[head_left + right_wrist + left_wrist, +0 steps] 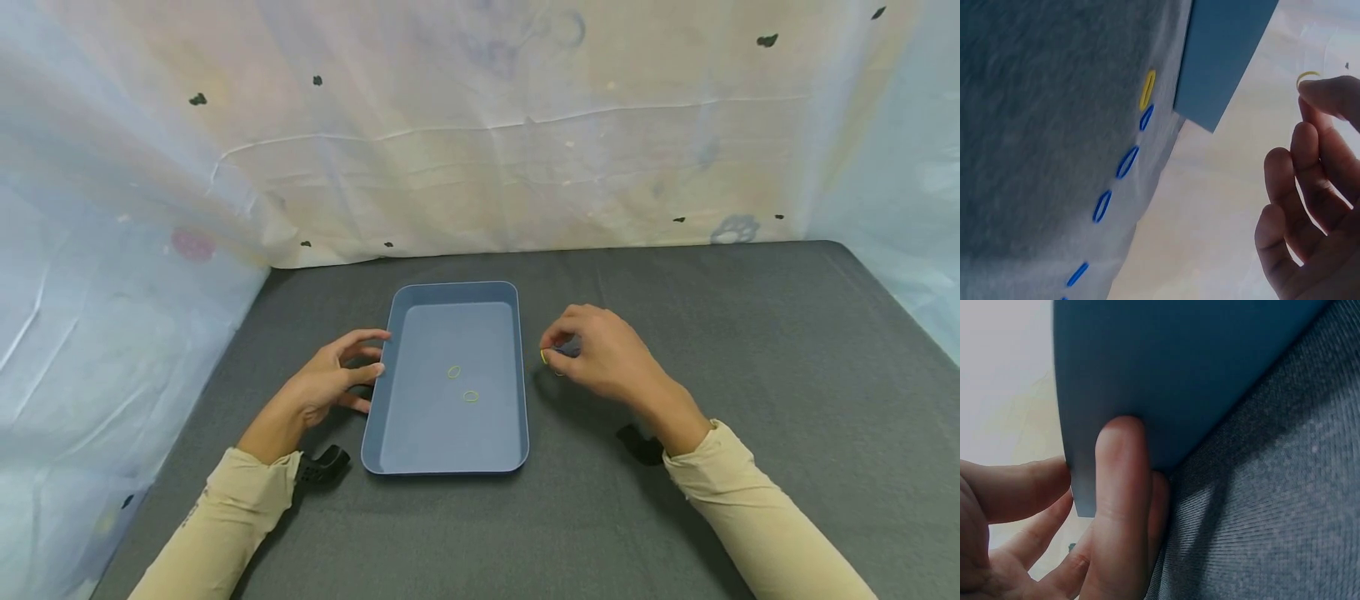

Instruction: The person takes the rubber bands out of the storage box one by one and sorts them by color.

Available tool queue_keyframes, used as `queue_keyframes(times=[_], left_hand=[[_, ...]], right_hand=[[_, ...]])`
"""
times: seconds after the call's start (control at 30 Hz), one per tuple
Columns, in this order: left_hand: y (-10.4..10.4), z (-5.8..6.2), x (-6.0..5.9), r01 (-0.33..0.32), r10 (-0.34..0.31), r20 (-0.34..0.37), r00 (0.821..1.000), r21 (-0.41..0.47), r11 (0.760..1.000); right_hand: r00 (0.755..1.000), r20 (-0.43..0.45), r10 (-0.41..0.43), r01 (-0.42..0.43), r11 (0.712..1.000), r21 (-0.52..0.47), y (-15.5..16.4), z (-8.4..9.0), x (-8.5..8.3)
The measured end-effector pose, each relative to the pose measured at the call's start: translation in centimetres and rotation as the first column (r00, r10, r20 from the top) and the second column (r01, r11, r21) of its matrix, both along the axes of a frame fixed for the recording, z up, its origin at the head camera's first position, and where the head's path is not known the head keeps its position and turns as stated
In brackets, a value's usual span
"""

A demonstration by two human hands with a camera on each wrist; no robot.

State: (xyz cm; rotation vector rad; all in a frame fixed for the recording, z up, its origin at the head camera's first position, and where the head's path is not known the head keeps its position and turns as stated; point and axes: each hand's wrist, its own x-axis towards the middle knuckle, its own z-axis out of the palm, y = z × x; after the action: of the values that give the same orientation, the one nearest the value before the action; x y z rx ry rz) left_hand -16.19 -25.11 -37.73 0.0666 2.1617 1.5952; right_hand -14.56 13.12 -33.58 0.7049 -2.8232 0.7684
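Note:
My right hand [603,354] is held just right of a shallow blue tray [450,454]. Between its thumb and forefinger it pinches a thin yellow rubber band [1308,74], which shows as a small arc beyond the fingertips. Two more yellow rubber bands lie apart inside the tray, an upper band [453,372] and a lower band [470,397]. With fingers spread, my left hand [330,379] touches the tray's left wall. The left wrist view shows one finger [1122,462] flat against the outer wall and others around the rim.
On the dark grey cloth [1054,125] beside the tray lie a yellow rubber band [1147,90] and a row of several blue bands [1127,162]. In the head view my right hand hides most of these. A pale patterned curtain [510,183] hangs behind the table.

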Motion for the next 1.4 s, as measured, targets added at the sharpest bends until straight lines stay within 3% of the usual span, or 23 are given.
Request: queue_keyframes(times=[0.83, 1.4], left_hand=[[0.0, 0.0, 0.0, 0.000, 0.000, 0.011, 1.000, 0.000, 1.000], [0.0, 0.0, 0.1, 0.000, 0.000, 0.010, 1.000, 0.007, 1.000]], right_hand=[[0.995, 0.043, -0.091, 0.088, 0.994, 0.065, 3.5, 0.2, 0.0], [0.994, 0.061, -0.089, 0.086, 0.995, 0.059, 4.4, -0.3, -0.5]])
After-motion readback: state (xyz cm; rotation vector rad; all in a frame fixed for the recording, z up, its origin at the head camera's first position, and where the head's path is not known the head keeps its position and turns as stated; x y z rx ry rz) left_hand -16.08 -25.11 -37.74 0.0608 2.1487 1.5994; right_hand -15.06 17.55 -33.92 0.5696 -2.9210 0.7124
